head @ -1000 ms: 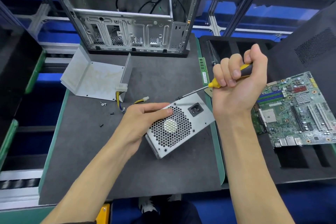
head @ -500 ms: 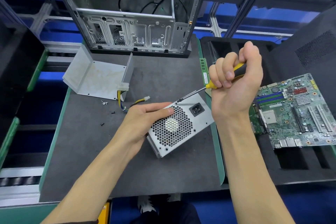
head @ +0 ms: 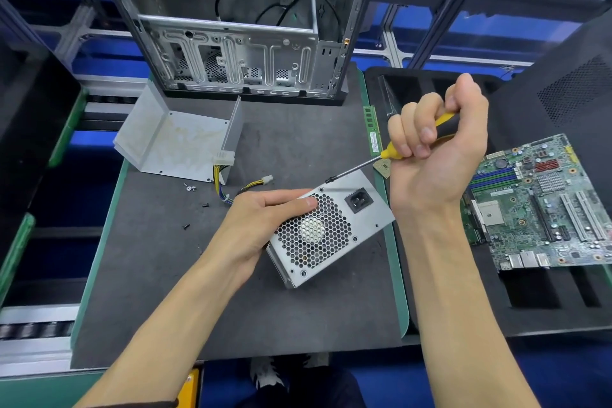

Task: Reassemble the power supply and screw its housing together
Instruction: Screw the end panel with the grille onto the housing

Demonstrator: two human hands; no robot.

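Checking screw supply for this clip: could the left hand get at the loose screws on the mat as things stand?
Probably yes, but not freely: the left hand grips the power supply and would have to let go. The loose screws lie on the mat to its left, with nothing in between.

The single head-worn camera is looking forward and steeply down, sitting close over the work mat [head: 159,275], with no second view overlapping it.
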